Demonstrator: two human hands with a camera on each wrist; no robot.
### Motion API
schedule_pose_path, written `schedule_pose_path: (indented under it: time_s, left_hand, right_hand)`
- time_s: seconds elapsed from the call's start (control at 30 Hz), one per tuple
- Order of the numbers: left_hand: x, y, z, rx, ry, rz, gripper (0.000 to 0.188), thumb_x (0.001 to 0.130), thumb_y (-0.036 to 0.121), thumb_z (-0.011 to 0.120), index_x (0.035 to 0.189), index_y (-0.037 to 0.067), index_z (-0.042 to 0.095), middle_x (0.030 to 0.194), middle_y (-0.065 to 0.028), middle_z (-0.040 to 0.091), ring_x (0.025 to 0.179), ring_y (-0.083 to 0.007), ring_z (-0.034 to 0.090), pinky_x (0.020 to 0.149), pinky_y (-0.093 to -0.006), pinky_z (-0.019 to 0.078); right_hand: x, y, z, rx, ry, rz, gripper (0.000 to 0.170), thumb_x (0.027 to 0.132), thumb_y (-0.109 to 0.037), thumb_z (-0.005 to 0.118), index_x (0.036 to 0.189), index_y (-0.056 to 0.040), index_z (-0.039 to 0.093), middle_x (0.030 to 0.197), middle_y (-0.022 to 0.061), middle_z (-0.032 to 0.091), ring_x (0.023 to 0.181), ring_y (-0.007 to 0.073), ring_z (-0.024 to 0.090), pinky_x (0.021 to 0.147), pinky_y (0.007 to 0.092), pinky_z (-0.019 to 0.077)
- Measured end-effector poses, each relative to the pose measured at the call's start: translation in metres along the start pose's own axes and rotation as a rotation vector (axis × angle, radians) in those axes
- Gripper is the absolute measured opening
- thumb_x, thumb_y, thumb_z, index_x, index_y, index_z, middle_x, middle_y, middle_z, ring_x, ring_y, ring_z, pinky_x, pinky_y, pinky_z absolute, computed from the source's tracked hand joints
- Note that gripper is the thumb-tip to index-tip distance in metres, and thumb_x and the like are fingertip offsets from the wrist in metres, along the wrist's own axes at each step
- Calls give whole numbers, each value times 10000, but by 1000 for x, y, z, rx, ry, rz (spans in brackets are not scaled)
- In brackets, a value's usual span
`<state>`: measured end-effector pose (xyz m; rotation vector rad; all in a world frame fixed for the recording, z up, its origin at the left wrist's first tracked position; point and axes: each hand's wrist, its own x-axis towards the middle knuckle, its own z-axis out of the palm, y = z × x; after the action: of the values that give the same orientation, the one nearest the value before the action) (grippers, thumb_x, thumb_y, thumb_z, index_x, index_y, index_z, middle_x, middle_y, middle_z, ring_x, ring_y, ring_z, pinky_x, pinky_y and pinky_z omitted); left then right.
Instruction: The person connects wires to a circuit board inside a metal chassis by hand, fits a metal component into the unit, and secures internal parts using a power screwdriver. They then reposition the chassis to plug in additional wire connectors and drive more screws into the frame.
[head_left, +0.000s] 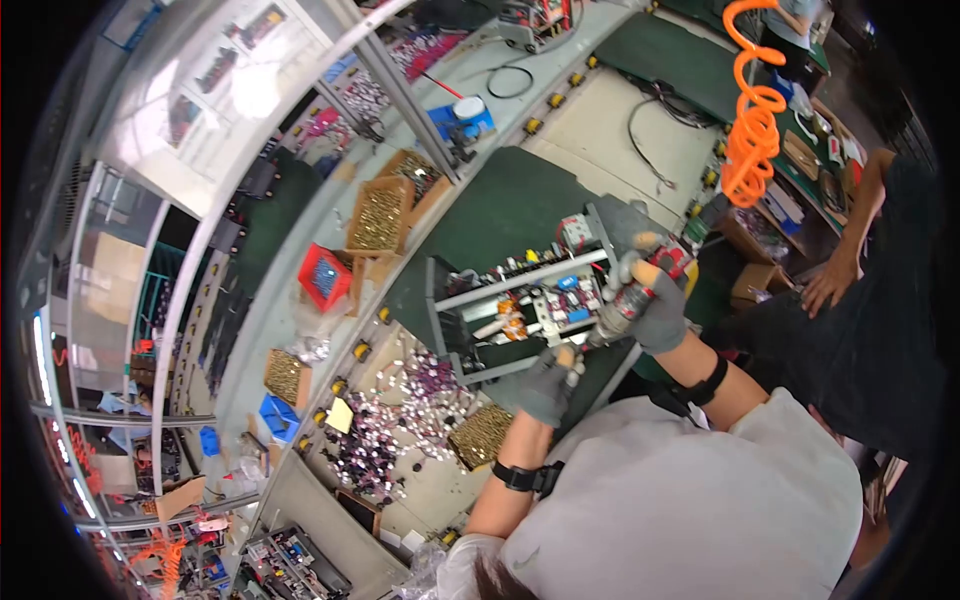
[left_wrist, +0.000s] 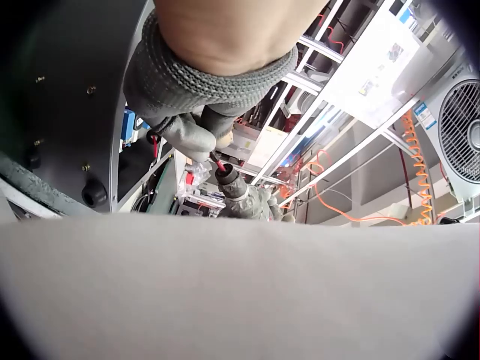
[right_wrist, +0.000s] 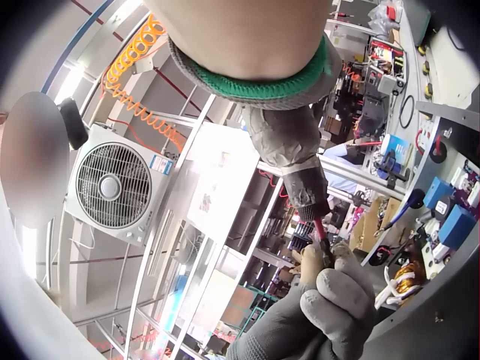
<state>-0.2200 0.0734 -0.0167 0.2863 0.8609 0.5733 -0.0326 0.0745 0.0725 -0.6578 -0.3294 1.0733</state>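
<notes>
My right hand (head_left: 660, 310), in a grey glove, grips a power drill (head_left: 627, 304) with a tape-wrapped front and a red and yellow rear. From its dark chuck (right_wrist: 307, 193) a reddish drill bit (right_wrist: 320, 229) sticks out. My gloved left hand (head_left: 548, 390) pinches the tip of that bit between thumb and fingers, which hide its end. Both hands are at the near right corner of an open grey metal case (head_left: 447, 318). Inside the case are circuit boards (head_left: 560, 308), blue parts, a copper-wound coil (right_wrist: 409, 279) and wires.
The case lies on a green mat (head_left: 500, 195). Loose small parts (head_left: 400, 420) and a box of brass screws (head_left: 482, 436) lie to its left. Farther off are more screw boxes (head_left: 380, 216) and a red bin (head_left: 325, 276). An orange coiled hose (head_left: 755, 130) hangs above; another person (head_left: 850, 300) is at right.
</notes>
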Motion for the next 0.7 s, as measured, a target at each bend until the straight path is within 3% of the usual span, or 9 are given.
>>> schedule_pose_path:
  time_s: [0.2,0.27,0.4,0.5,0.57,0.7]
  left_hand:
    - [-2,-4,-2,109,8,7,330,882,245,596,1078,-17,559,873,-48,583,670,-83,525,530,-151,415]
    - [-1,-4,-8,140,-38,8,312,875,288,597,1055,36,557,869,-26,570,689,-74,530,540,-141,434]
    - [-10,2,1,155,27,34,277,899,231,564,1057,5,548,894,-51,573,708,-88,547,552,-145,439]
    - [-7,1,-8,131,-58,69,252,907,187,542,1062,-12,540,901,-71,575,719,-98,559,563,-142,441]
    - [-7,0,-15,137,-43,39,257,879,92,542,1103,-34,557,924,-91,598,719,-132,560,598,-193,444]
    - [-7,-7,-15,124,-29,51,243,894,91,508,1098,-31,556,899,-94,592,695,-130,547,576,-190,425]
  right_hand:
    - [-2,6,2,-18,16,-35,299,742,-103,554,1035,-92,493,717,69,491,660,216,536,573,360,489]
    - [-4,8,3,-29,41,-30,300,745,-102,549,1038,-91,485,720,68,492,656,214,536,575,361,489]
    - [-5,9,5,-21,35,-42,306,756,-72,530,1057,-61,473,720,77,517,640,193,552,571,332,491]
    - [-4,10,4,-66,43,-15,314,749,-72,530,1057,-55,472,726,85,533,636,196,557,574,329,492]
    - [-7,8,7,-98,30,-22,318,744,-69,531,1056,-54,472,726,90,542,631,204,560,587,335,491]
    - [-9,7,10,-62,7,-1,311,740,-67,537,1044,-60,474,746,95,555,655,208,564,616,345,489]
